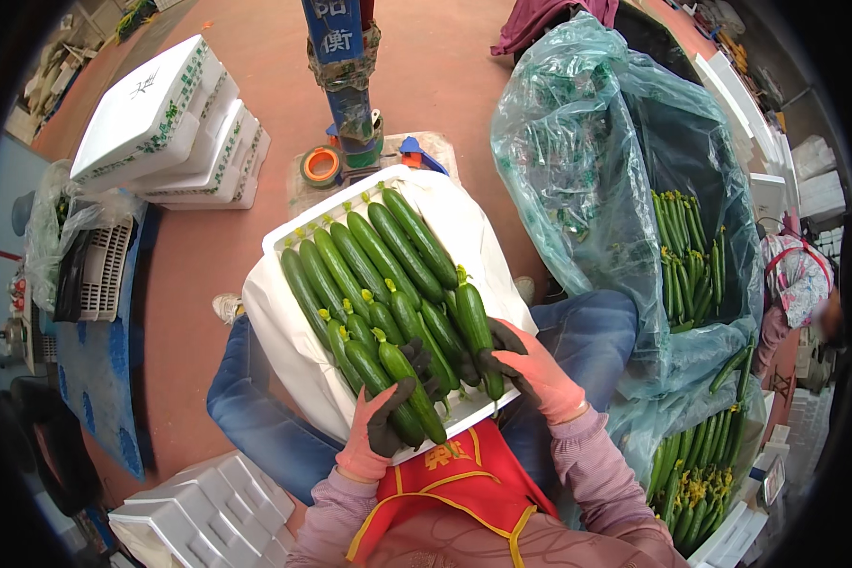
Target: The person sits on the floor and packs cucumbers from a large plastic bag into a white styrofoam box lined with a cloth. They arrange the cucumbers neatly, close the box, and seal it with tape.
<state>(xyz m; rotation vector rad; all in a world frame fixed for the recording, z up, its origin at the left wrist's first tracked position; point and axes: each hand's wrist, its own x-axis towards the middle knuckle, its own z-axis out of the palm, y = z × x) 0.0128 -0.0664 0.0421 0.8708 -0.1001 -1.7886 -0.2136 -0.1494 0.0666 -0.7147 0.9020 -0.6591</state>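
A white foam box (292, 228) lined with white sheeting (484, 238) stands before me between my knees. Cucumbers (358, 252) with yellow blossom ends lie side by side in it, and a second group overlaps them nearer to me. My left hand (390, 419), in a pink glove with dark fingers, is closed around cucumbers (410, 397) at the near left of the box. At the near right, my right hand (529, 366), gloved alike, grips a cucumber (473, 319) along its side. Some fingertips are hidden among the cucumbers.
Large plastic-lined containers (614, 270) of cucumbers stand at the right. Stacked foam boxes (177, 135) are at upper left, more white foam pieces (206, 511) at lower left. Beyond my box are a blue post (348, 92) and a tape roll (321, 166). A person (795, 284) is at far right.
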